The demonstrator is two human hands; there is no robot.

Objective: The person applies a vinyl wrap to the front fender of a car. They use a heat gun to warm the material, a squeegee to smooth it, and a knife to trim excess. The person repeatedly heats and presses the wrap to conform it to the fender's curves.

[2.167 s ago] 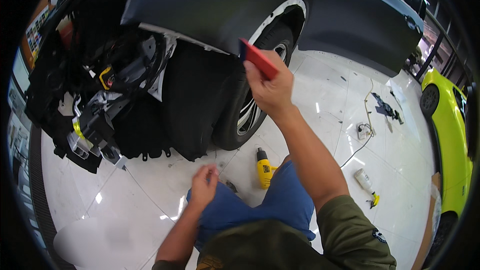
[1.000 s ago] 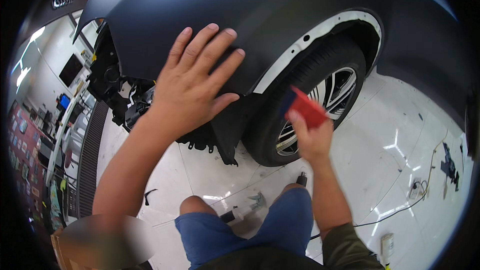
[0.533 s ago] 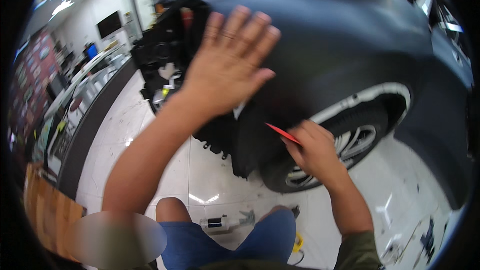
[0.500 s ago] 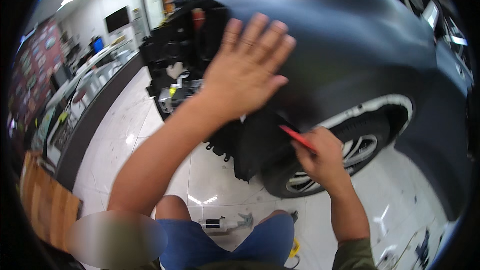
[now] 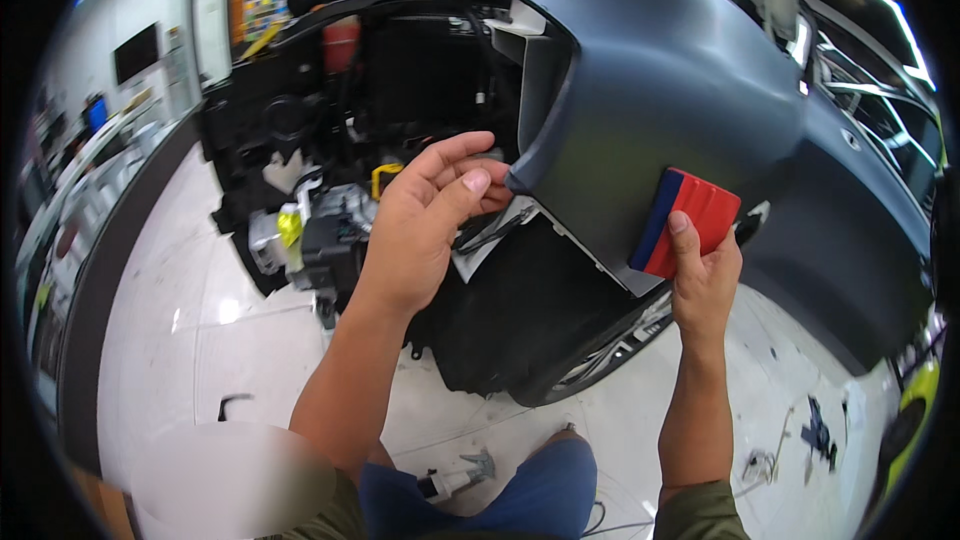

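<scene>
My right hand (image 5: 706,285) holds a red squeegee (image 5: 703,225) with a dark blue edge strip, thumb on its face, in front of the car's fender. My left hand (image 5: 420,225) is at the pointed front corner of the matte blue-grey fender (image 5: 660,90). Its fingers are curled and the thumb lies close to them, the fingertips by the corner. What they pinch, if anything, is too small to make out. Below the corner is the black wheel-arch liner (image 5: 540,310), with part of the wheel (image 5: 610,355) showing behind it.
The car's front end (image 5: 400,70) is stripped, with black parts and a dangling connector piece (image 5: 300,240) exposed. A spray bottle (image 5: 455,480) lies on the tiled floor between my legs. Cables and a dark tool (image 5: 818,430) lie at the lower right.
My left hand has come off the fender's surface, where it lay spread, to its front corner. My right hand has risen from beside the wheel with the squeegee, now turned face-on. The view has shifted.
</scene>
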